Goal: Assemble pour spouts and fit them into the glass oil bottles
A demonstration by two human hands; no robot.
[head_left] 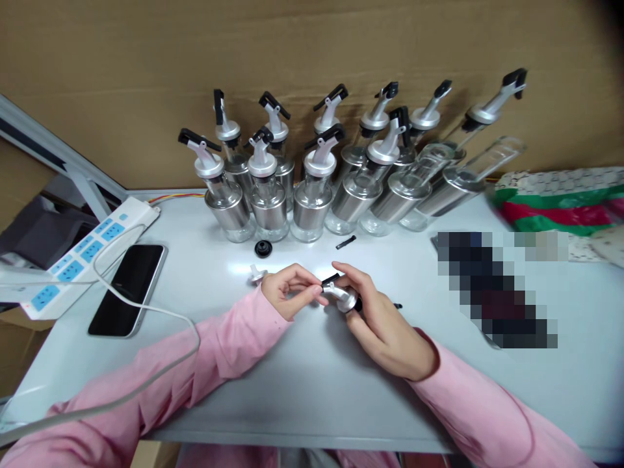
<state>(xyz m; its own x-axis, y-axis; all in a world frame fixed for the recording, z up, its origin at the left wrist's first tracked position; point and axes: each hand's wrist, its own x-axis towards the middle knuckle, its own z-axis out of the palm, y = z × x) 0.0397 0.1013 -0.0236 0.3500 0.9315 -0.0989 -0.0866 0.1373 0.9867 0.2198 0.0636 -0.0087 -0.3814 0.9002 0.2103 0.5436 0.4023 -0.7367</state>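
Between my two hands, above the table, is a silver pourer top [345,299] with a black flip lever. My right hand [383,325] wraps its round base with thumb and fingers. At the spout end, my left hand [292,290] pinches the lever's tip between thumb and fingers. Another silver pourer piece [257,274] lies just left of my left hand, partly hidden by it. A black round stopper [263,249] and a loose black lever [346,242] lie farther back. Another small dark part [398,305] shows beside my right hand.
Several glass oil bottles [312,207] with steel bands stand along the cardboard wall [146,78]; most carry pourer tops. On the left are a phone [127,290], a power strip [92,257] and a white cable [180,315] crossing my left sleeve. A patterned bag [560,198] lies at right.
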